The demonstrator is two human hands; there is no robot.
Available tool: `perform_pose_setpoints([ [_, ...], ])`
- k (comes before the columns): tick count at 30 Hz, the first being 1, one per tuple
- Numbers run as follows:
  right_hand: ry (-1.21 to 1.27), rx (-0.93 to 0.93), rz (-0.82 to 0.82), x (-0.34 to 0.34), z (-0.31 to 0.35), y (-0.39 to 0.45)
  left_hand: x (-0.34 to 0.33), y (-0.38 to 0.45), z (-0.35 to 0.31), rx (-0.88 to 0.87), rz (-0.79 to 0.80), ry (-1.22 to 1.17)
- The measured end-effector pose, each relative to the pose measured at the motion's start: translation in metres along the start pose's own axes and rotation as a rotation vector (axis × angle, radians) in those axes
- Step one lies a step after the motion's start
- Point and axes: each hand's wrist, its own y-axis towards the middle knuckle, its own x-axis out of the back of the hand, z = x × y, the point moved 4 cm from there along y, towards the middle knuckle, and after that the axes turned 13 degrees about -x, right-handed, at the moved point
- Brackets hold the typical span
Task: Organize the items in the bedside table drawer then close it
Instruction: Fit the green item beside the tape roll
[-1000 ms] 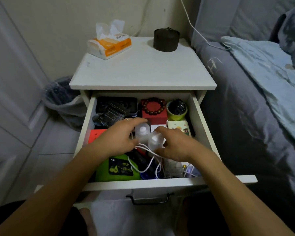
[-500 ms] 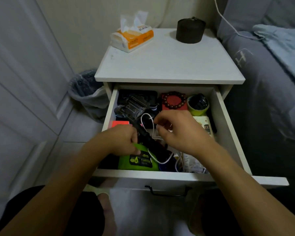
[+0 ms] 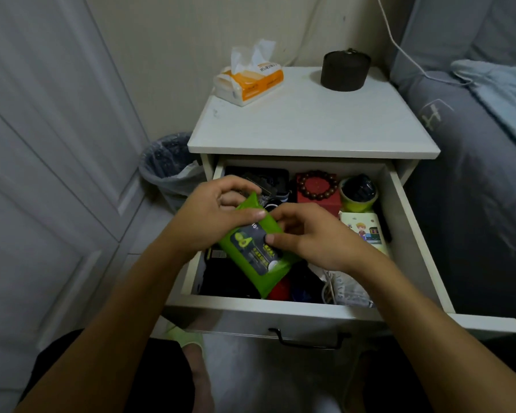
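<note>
Drawer (image 3: 399, 210) open, glossy green soft pack (image 3: 255, 251) gripped

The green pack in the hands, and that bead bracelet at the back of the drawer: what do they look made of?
Green pack: apparently soft plastic film, slightly glossy; it creases and bends where the left hand and right hand hold it, and carries a printed label. Bead bracelet: round dark reddish-brown beads with a dull sheen, probably polished wood, though resin cannot be ruled out.

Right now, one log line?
drawer: open | left hand + right hand: gripping green wipes pack above drawer
</note>
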Motion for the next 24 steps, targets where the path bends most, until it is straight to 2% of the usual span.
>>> perform_pose_setpoints([
  [3, 0.11, 0.008, -0.09, 0.005, 0.003, 0.001, 0.0, 0.002, 0.006, 0.129, -0.127, -0.183],
  [5, 0.212, -0.009, -0.173, 0.009, 0.005, 0.0, -0.002, 0.002, 0.008, 0.217, -0.11, -0.273],
  [7, 0.344, -0.044, -0.214, 0.009, 0.004, 0.001, -0.004, 0.003, 0.005, 0.208, -0.091, -0.263],
  [9, 0.41, -0.072, -0.175, 0.007, 0.003, 0.0, -0.003, 0.004, -0.003, 0.124, -0.162, -0.231],
  [12, 0.332, -0.076, -0.143, 0.007, 0.004, -0.001, -0.003, 0.006, -0.008, 0.056, -0.271, -0.232],
  [15, 0.33, -0.09, -0.195, 0.016, 0.003, -0.002, -0.012, 0.007, 0.002, 0.126, -0.293, -0.287],
  [18, 0.377, -0.149, -0.236, 0.028, -0.006, -0.001, -0.031, 0.007, 0.012, 0.205, -0.21, -0.276],
  [21, 0.346, -0.197, -0.402, 0.055, -0.021, -0.006, -0.052, 0.015, 0.014, 0.192, -0.14, -0.219],
  [24, 0.323, -0.285, -0.664, 0.091, -0.05, -0.016, -0.064, 0.03, 0.015, 0.103, -0.086, 0.026],
])
